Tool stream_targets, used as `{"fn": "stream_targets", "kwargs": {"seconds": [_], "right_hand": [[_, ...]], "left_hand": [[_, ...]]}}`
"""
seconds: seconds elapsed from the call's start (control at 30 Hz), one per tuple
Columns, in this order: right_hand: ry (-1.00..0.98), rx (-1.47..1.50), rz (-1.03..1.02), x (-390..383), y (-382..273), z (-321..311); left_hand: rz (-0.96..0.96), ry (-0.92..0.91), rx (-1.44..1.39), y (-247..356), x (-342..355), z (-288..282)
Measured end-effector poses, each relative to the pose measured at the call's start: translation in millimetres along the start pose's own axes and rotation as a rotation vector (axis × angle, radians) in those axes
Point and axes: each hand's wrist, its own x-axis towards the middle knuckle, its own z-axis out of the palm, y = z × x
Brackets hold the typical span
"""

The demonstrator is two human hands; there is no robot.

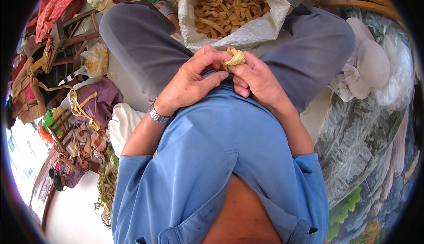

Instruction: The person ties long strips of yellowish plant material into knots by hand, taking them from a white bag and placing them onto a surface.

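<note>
A pale yellow knotted bundle of thin strips (235,57) is pinched between my two hands above my lap. My left hand (194,79), with a metal watch (158,112) on its wrist, has its fingertips against the bundle's left side. My right hand (259,79) grips it from below and the right, thumb and finger closed on it. Just beyond stands an open white woven sack (187,27), holding many yellowish-brown knotted pieces (229,12).
My bent legs (137,45) flank the sack. Clear plastic sheeting (353,133) and pale rounded cloth items (373,62) lie at right. To the left are wooden chairs (75,38), a small bag of yellow pieces (95,60), purple cloth (104,98) and a co-worker handling yellow strips (79,104).
</note>
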Motion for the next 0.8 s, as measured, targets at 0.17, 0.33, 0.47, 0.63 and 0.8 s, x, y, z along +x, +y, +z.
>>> {"fn": "stream_targets", "kwargs": {"seconds": [0.17, 0.33, 0.47, 0.63, 0.8], "right_hand": [[-0.256, 0.087, 0.134, -9.9, -14.3, -14.6], [-0.219, -0.092, 0.138, -8.5, -17.9, -8.3], [-0.163, -0.159, 0.122, -5.2, -11.6, -12.9], [-0.071, -0.253, 0.031, -9.0, -19.0, -12.2], [-0.23, -0.352, 0.047, -25.6, -27.7, -25.9]], "left_hand": [[0.209, -0.011, 0.558, 17.5, 9.9, -1.1], [0.387, -0.125, 0.802, 33.6, 16.2, -17.5], [0.387, -0.187, 0.754, 32.6, 11.4, -14.7], [0.313, -0.166, 0.629, 25.7, 16.5, 3.1], [0.148, -0.431, 0.509, 39.2, 7.0, -20.1]]}}
